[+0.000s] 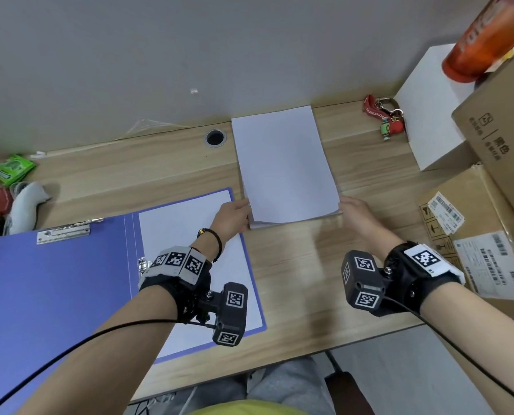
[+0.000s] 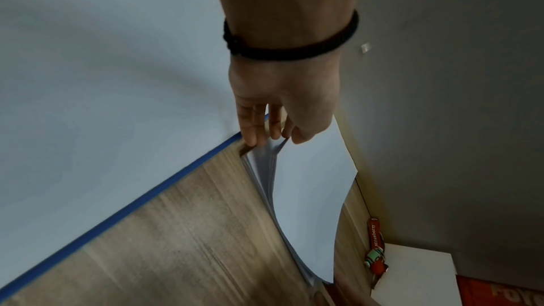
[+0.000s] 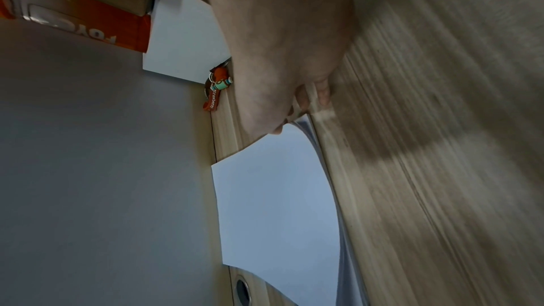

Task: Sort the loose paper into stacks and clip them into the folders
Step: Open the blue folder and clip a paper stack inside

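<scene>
Evidently both hands are working the near end of the paper stack [image 1: 285, 166], which lies lengthwise on the tabletop [image 1: 303, 265] just right of the open blue folder [image 1: 58, 289]. The left hand [image 1: 233, 215] takes the near-left corner: in the left wrist view its fingers [image 2: 253, 125] curl under the sheets with the thumb on top, and the leaves fan apart slightly there, so the corner is pinched and raised a little rather than pressed flat. The right hand [image 1: 357, 214] meets the near-right corner the same way, its fingers [image 3: 322, 94] tucked below the edge and its thumb over it. A grip at two corners suits a thick, floppy pile; it keeps the sheets square and stops them from sliding off one another.

Within the folder, a white sheet [image 1: 190, 235] lies on the right leaf, and the metal clip [image 1: 64, 232] sits at the top of the left leaf. My guess is that the pile is being gathered to lift across, and that the far end, unsupported, may sag or shed sheets.
</scene>
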{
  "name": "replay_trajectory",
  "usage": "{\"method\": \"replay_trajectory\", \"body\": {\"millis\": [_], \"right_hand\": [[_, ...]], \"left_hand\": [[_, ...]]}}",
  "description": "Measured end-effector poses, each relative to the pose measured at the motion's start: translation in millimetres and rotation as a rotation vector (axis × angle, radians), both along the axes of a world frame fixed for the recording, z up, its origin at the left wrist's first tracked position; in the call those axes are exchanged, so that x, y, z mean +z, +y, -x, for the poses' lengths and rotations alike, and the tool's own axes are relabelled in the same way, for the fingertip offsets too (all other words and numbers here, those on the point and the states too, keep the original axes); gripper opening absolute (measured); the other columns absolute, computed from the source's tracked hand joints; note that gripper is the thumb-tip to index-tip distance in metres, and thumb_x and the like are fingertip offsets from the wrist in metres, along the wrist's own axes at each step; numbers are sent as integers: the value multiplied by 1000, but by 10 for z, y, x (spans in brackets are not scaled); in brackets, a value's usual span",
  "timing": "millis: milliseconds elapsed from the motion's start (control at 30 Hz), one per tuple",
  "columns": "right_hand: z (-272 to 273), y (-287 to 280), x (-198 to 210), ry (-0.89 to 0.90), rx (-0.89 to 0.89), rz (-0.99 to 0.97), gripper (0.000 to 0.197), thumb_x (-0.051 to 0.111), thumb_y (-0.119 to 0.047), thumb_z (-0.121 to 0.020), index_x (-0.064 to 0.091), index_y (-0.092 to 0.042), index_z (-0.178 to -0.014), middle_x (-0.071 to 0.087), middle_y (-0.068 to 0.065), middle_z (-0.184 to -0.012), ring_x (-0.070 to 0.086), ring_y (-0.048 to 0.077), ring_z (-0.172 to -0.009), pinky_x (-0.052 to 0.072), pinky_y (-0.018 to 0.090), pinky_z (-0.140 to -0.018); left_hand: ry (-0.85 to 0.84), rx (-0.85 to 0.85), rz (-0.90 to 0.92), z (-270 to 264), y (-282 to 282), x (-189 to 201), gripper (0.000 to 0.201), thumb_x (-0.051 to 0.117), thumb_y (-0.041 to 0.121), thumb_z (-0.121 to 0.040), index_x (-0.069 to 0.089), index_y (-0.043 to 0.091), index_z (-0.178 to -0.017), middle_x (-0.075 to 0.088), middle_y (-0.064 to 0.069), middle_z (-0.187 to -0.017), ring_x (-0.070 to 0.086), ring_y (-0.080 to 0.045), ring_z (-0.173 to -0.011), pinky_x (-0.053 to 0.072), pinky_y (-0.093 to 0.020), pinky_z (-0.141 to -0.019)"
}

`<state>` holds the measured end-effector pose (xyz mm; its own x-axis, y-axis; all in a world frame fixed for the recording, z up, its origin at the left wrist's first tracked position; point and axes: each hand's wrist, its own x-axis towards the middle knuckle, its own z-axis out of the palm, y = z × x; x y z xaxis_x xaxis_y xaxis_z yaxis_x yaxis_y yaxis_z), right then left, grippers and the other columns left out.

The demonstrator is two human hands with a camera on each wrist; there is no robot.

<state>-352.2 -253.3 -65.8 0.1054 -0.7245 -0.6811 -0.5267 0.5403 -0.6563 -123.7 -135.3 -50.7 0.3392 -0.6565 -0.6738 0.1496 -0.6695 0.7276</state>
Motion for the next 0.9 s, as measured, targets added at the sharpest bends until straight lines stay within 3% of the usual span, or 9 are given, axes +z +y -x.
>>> {"method": "replay_trajectory", "body": {"millis": [100, 167, 267, 433, 567, 667, 800, 900], "right_hand": [[-11, -46, 21, -44, -48, 21, 28, 40, -9, -95, 61, -9, -113, 66, 3, -96, 55, 16, -87, 40, 26, -77], [-21, -56, 43, -85, -83, 8, 25, 42, -14, -97, 58, -14, -116, 61, -3, -88, 57, 18, -93, 43, 28, -76], [-15, -67, 57, -123, -113, -21, 30, 39, -17, -98, 56, -13, -122, 62, 3, -102, 59, 21, -100, 46, 27, -69], [18, -64, 81, -164, -146, -61, 30, 42, -25, -98, 57, -14, -122, 61, 3, -115, 59, 20, -107, 47, 26, -71], [99, -66, 78, -167, -247, -66, 42, 44, -31, -98, 46, -12, -136, 57, 6, -126, 58, 22, -108, 47, 32, -79], [154, -62, 100, -160, -271, -79, 46, 36, -38, -101, 41, -11, -139, 53, 3, -122, 55, 22, -110, 43, 34, -84], [78, -21, 264, -262, -298, -138, 45, 38, -47, -98, 50, -14, -125, 61, 1, -104, 59, 18, -88, 46, 31, -74], [-82, 86, 439, -384, -240, -140, 43, 38, -47, -98, 56, -14, -118, 63, 2, -105, 61, 17, -89, 45, 30, -73]], "left_hand": [[41, 69, 18, 18, -62, 0, 31, 47, 14, -99, 50, 11, -129, 59, -5, -93, 56, -14, -80, 51, -22, -76], [99, 134, 10, 35, -103, -20, 35, 49, 16, -98, 48, 6, -131, 59, -12, -111, 55, -20, -92, 51, -30, -87], [175, 189, 5, 64, -136, -68, 39, 52, 12, -96, 44, 6, -133, 56, -15, -112, 55, -22, -94, 52, -39, -95], [234, 194, 57, 128, -172, -74, 42, 48, -6, -93, 43, 2, -133, 54, -13, -132, 56, -29, -120, 59, -31, -77], [240, 206, 104, 155, -195, 0, 54, 42, -17, -87, 42, 8, -135, 52, -10, -132, 56, -30, -118, 58, -36, -82], [257, 225, 162, 111, -154, 116, 55, 41, -20, -86, 45, 14, -129, 56, -5, -120, 63, -28, -104, 60, -28, -71], [200, 114, 169, -39, 23, 249, 57, 44, -17, -86, 44, 17, -132, 60, -5, -114, 67, -24, -90, 61, -31, -73], [125, -56, 174, -198, 224, 361, 57, 46, -12, -86, 43, 22, -132, 65, -12, -115, 67, -23, -88, 59, -28, -70]]}}
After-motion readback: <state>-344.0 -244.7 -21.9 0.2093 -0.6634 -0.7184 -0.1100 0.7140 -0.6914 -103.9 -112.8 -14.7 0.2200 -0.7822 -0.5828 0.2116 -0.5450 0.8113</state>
